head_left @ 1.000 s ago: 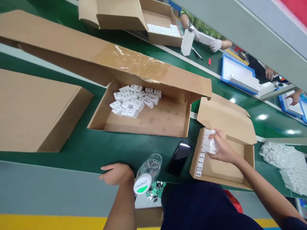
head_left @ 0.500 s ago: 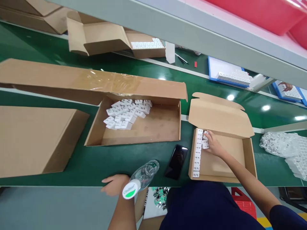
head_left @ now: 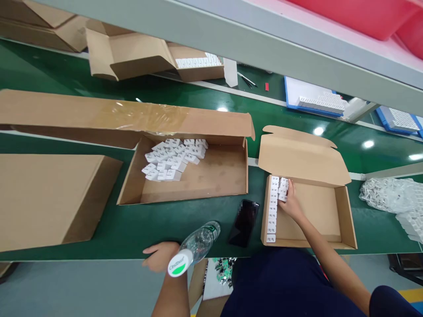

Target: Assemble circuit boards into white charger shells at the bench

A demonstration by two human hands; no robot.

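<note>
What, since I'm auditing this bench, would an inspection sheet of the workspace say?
Surface: green table, glossy, with glare.
Job's things: white blocks fill one row along the left wall of the narrower box, a shorter row beside it; loose blocks lie jumbled in the wider box.
Clutter: bottle, phone, clear plastic.
Hands: left hand at the table's front edge, near the bottle; right hand gripping blocks in the shorter row.
Cables: nothing seen.
Surroundings: overhead shelf with red bins; blue-edged trays beyond.

Ctr-L of frame, loose blocks [head_left: 175,165] lay in box [head_left: 220,171]; ctr-R, 2nd box [head_left: 322,211] had block rows [head_left: 272,208] at L. Btm ctr, bottle [head_left: 198,245] sat L of phone [head_left: 243,223].
</note>
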